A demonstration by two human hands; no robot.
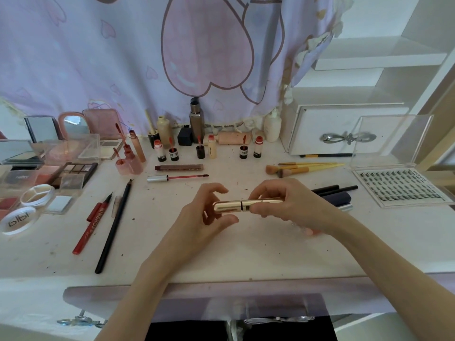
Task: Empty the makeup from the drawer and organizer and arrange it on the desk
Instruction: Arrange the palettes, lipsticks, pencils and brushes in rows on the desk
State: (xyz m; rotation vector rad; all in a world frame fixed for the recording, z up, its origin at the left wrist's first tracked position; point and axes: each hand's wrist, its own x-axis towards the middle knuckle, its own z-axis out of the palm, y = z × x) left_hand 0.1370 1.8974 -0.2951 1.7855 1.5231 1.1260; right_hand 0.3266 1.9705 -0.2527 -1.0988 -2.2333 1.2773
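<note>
A gold lipstick tube [236, 206] is held level above the middle of the white desk [246, 254]. My right hand [293, 207] grips its right part, fingers curled round it. My left hand [204, 217] has its thumb and fingers around the tube's left end, the cap side. A dark seam shows between the two halves. A white drawer box with a silver bow handle [344, 136] stands at the back right. The desk drawer front [270, 313] with a bow handle lies below the desk edge.
Eyeshadow palettes [73, 173] and compacts crowd the left. Red and black pencils [108, 217] lie left of my hands. Small lip bottles [204, 148] line the back. Brushes [302, 168], black pens [334, 189] and a clear lash case [398, 188] sit on the right.
</note>
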